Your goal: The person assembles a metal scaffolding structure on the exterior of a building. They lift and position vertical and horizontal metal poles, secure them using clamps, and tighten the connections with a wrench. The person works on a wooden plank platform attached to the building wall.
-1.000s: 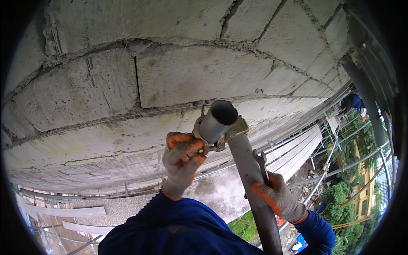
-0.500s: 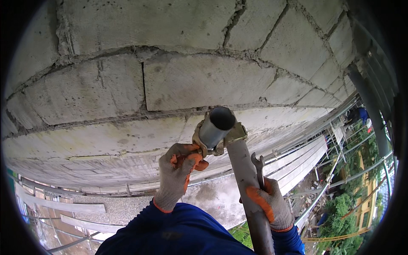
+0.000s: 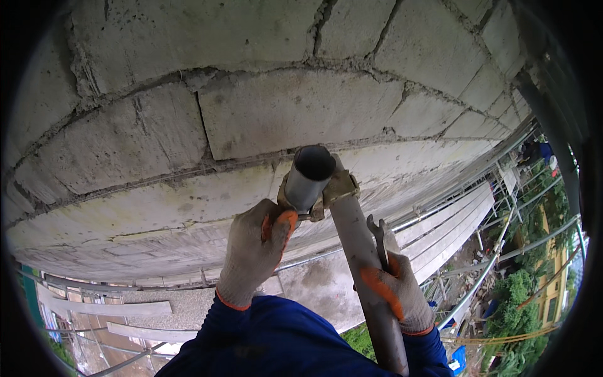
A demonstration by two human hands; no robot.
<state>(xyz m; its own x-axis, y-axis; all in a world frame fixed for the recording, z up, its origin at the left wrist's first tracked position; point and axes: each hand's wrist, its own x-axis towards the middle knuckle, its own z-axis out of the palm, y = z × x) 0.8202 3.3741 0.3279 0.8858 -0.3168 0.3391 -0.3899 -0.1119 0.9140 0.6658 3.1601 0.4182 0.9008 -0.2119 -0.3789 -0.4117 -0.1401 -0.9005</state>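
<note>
head view: left hand [image 3: 254,248] clamped on coupler [image 3: 326,191]; right hand [image 3: 396,289] grips upright pipe [image 3: 358,245], wrench [image 3: 379,235].

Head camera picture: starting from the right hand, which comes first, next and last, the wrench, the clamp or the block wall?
From the right hand:
1. Wrench: held in that hand against the upright pipe, sticking up above the fingers.
2. Clamp: higher up, at the top of the upright pipe, where the open-ended pipe crosses; the left hand touches it.
3. Block wall: behind everything, farthest.
</note>
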